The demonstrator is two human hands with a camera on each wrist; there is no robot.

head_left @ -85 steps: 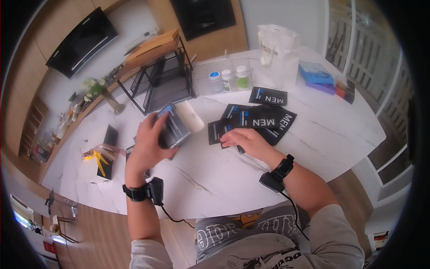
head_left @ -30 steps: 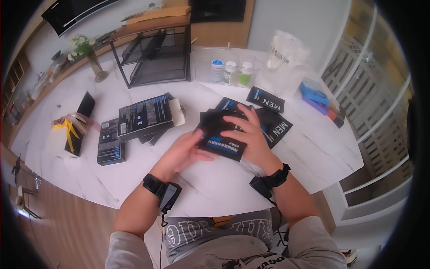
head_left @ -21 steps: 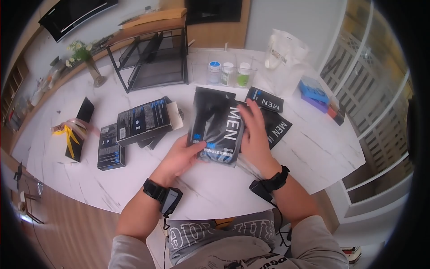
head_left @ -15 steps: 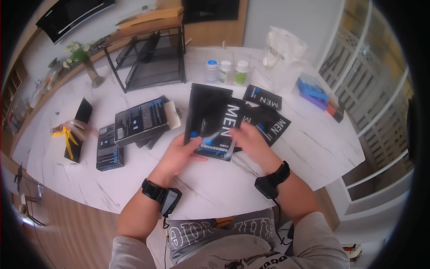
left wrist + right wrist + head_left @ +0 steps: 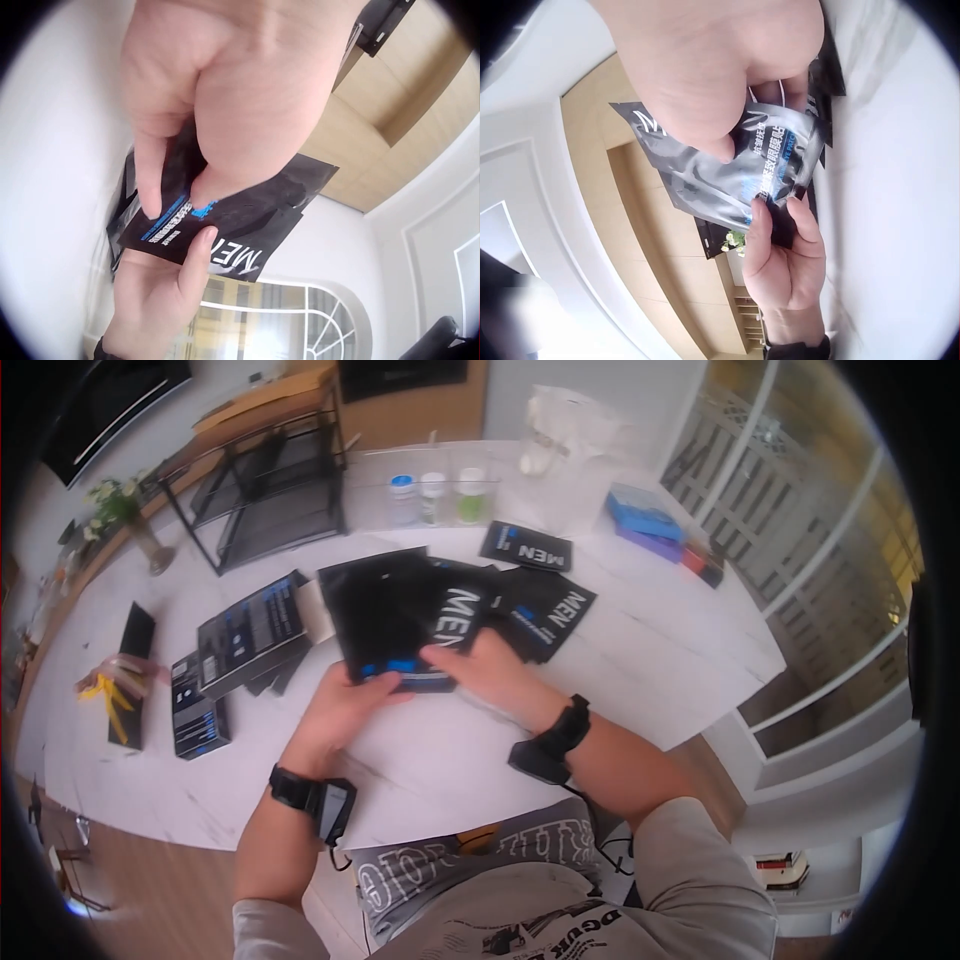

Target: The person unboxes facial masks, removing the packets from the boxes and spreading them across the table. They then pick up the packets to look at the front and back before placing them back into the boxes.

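Both hands hold a small stack of black foil eye patch packets (image 5: 380, 605) above the table, white "MEN" lettering facing up. My left hand (image 5: 340, 710) pinches the lower left corner, thumb on top, as the right wrist view also shows. On the right edge, my right hand (image 5: 495, 670) grips with its thumb across the printed face. In the left wrist view the packets (image 5: 255, 202) fan slightly, one edge showing behind another. More packets (image 5: 545, 615) lie spread on the marble-patterned table (image 5: 660, 670) just beyond the right hand, and a single packet (image 5: 527, 547) lies farther back.
Left of the hands, a black box (image 5: 255, 630) with its flap open rests over other boxes, beside another black box (image 5: 200, 710). A ribboned box (image 5: 130, 680) stands farther left. Behind are a mesh rack (image 5: 265, 500), bottles (image 5: 433, 500) in a clear organiser, and a white bag (image 5: 565, 460).
The left hand has set the black box down at the left and let it go. Both hands have gathered packets into a stack and lifted it. The head view has shifted right.
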